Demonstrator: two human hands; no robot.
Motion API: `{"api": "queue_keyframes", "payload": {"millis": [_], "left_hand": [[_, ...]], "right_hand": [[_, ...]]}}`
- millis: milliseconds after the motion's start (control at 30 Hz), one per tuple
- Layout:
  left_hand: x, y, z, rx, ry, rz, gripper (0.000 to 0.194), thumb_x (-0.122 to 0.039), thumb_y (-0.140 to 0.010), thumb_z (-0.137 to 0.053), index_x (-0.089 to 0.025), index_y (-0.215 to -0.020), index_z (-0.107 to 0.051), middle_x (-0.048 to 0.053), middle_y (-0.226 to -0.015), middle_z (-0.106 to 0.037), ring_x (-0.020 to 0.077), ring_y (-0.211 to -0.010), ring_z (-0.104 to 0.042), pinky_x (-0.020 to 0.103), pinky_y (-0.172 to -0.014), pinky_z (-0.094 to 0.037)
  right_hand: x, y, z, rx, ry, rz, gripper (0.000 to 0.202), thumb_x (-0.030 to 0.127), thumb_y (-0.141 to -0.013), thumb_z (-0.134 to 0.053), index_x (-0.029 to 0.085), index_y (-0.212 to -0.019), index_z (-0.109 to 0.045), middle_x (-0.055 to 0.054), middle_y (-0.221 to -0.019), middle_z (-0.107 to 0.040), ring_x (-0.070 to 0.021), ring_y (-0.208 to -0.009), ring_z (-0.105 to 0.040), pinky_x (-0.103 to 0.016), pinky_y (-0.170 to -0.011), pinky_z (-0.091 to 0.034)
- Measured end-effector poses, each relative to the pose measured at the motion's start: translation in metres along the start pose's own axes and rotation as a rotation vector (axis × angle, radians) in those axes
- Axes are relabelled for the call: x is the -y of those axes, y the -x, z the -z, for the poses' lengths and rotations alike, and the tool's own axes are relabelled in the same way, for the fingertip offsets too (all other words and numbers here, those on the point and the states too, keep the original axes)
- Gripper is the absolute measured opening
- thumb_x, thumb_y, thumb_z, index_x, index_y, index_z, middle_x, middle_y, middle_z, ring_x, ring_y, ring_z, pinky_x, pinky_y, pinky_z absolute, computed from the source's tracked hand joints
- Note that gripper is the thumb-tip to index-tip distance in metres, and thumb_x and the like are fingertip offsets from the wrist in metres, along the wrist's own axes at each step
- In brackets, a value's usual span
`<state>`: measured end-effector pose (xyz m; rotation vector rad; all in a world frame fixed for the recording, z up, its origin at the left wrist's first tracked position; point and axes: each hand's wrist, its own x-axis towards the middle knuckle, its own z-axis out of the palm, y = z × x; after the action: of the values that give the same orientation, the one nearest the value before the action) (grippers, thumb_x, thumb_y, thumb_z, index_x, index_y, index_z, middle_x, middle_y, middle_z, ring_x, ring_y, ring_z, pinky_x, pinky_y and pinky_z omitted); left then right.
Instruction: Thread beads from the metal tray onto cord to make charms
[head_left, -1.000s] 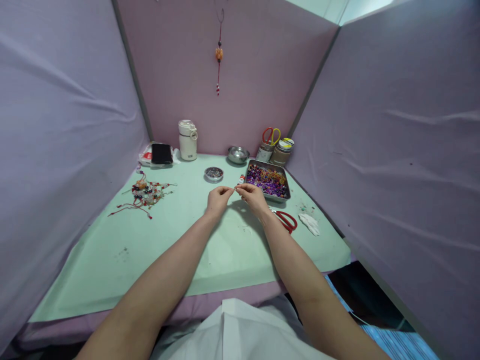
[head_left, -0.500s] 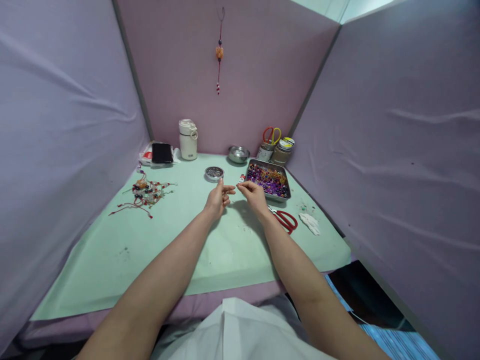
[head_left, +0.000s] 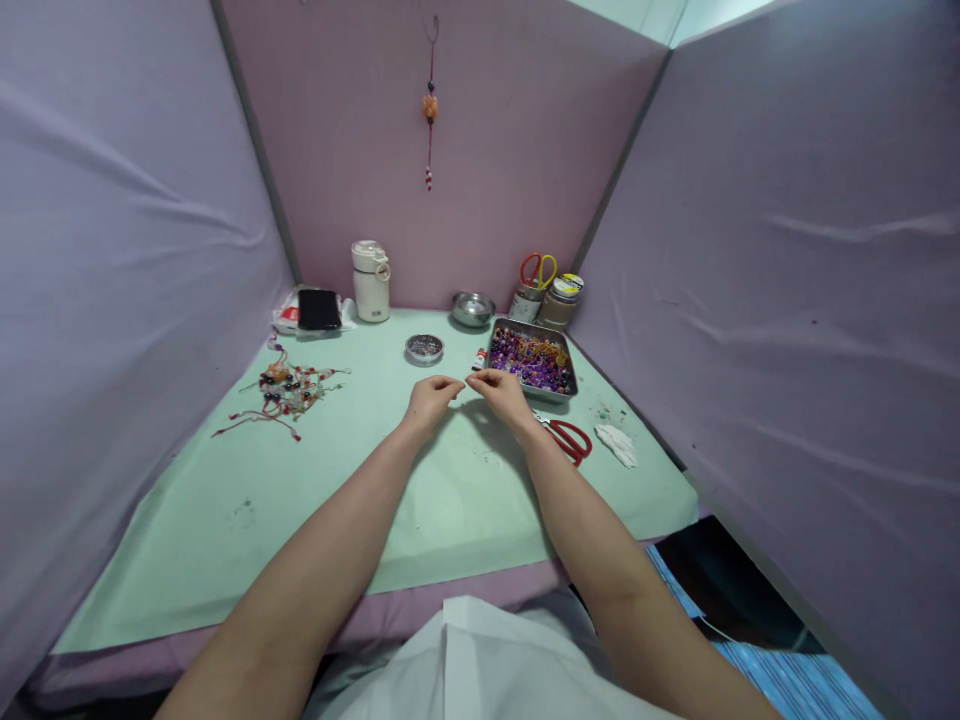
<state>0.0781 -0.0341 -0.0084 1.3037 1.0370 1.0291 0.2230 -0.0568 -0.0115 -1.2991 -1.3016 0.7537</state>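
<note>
Both hands are over the middle of the green-covered table (head_left: pixel 300 530), fingertips almost touching. My left hand (head_left: pixel 436 400) is closed in a pinch, thumb against fingers. My right hand (head_left: pixel 499 392) pinches too, just in front of the metal tray (head_left: pixel 551 398) of purple and orange beads. Whatever either hand holds is too small to make out. Behind them stands a small round dish (head_left: pixel 424 348) of tiny pieces. Red-handled scissors (head_left: pixel 571 440) lie partly behind my right wrist.
Beaded strings (head_left: pixel 289 390) lie at the left. Along the back are a black phone (head_left: pixel 319 310), a white bottle (head_left: pixel 372 285), a metal bowl (head_left: pixel 473 309) and two jars (head_left: pixel 561 302). A crumpled white cloth (head_left: pixel 616 445) lies right. A beaded cord (head_left: pixel 430 108) hangs behind.
My left hand's stretched fingers have come together into a pinch, and its thumb has lowered. My right hand stays pinched beside it. The view has shifted slightly.
</note>
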Motion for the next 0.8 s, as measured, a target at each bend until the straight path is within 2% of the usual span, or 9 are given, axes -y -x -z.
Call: {"api": "queue_keyframes", "payload": {"millis": [100,200,400,500,567,700,800], "left_hand": [[-0.002,0.001,0.001,-0.005,-0.038,-0.017,0.027,-0.041,-0.059,-0.070,-0.015,-0.067,-0.067,0.002,-0.059,-0.058,0.0103,-0.053,-0.044,0.024,-0.049,-0.033],[-0.002,0.000,0.001,-0.018,-0.036,-0.004,0.026,-0.040,-0.058,-0.070,-0.015,-0.067,-0.068,0.002,-0.061,-0.059,0.0113,-0.056,-0.047,0.025,-0.053,-0.035],[0.002,-0.003,0.002,-0.069,-0.009,-0.002,0.027,-0.040,-0.058,-0.070,-0.015,-0.067,-0.068,0.002,-0.060,-0.058,0.0118,-0.057,-0.047,0.026,-0.055,-0.036],[0.002,-0.003,0.002,-0.063,-0.009,-0.001,0.027,-0.040,-0.057,-0.070,-0.015,-0.068,-0.068,0.003,-0.061,-0.059,0.0123,-0.058,-0.047,0.025,-0.054,-0.035],[0.002,-0.003,0.002,-0.060,-0.011,0.009,0.027,-0.040,-0.057,-0.070,-0.015,-0.068,-0.068,0.003,-0.064,-0.060,0.0120,-0.059,-0.047,0.025,-0.054,-0.035],[-0.001,0.000,0.002,-0.069,-0.013,0.036,0.024,-0.037,-0.057,-0.070,-0.015,-0.067,-0.067,0.003,-0.067,-0.061,0.0114,-0.059,-0.047,0.025,-0.055,-0.035],[-0.003,0.001,0.002,-0.075,-0.014,0.043,0.022,-0.035,-0.058,-0.070,-0.015,-0.068,-0.068,0.003,-0.067,-0.061,0.0114,-0.059,-0.048,0.026,-0.056,-0.036]], "right_hand": [[0.003,0.001,0.001,0.002,0.002,-0.011,0.022,0.040,-0.066,-0.066,0.019,-0.072,-0.069,-0.002,-0.074,-0.068,-0.0157,-0.071,-0.057,-0.028,-0.069,-0.043],[0.010,-0.002,0.012,-0.044,0.023,-0.003,0.025,0.041,-0.068,-0.065,0.018,-0.075,-0.070,-0.002,-0.074,-0.068,-0.0156,-0.070,-0.057,-0.028,-0.069,-0.043],[0.028,-0.025,0.064,-0.282,0.226,0.088,0.023,0.035,-0.070,-0.060,0.016,-0.078,-0.070,-0.005,-0.076,-0.069,-0.0166,-0.068,-0.058,-0.028,-0.065,-0.043],[0.025,-0.040,0.083,-0.247,0.398,0.068,0.018,0.029,-0.069,-0.059,0.016,-0.076,-0.070,-0.005,-0.072,-0.068,-0.0163,-0.064,-0.057,-0.028,-0.062,-0.042],[0.018,-0.049,0.086,-0.173,0.543,0.049,0.014,0.025,-0.068,-0.059,0.017,-0.071,-0.070,-0.004,-0.070,-0.068,-0.0163,-0.063,-0.057,-0.028,-0.065,-0.042],[-0.001,-0.066,0.076,0.006,0.752,0.020,0.008,0.016,-0.065,-0.063,0.019,-0.061,-0.069,-0.005,-0.066,-0.068,-0.0173,-0.064,-0.058,-0.029,-0.068,-0.041],[-0.012,-0.074,0.065,0.028,0.769,-0.016,0.007,0.015,-0.060,-0.068,0.019,-0.055,-0.068,-0.006,-0.061,-0.067,-0.0186,-0.065,-0.059,-0.029,-0.069,-0.041]]}}
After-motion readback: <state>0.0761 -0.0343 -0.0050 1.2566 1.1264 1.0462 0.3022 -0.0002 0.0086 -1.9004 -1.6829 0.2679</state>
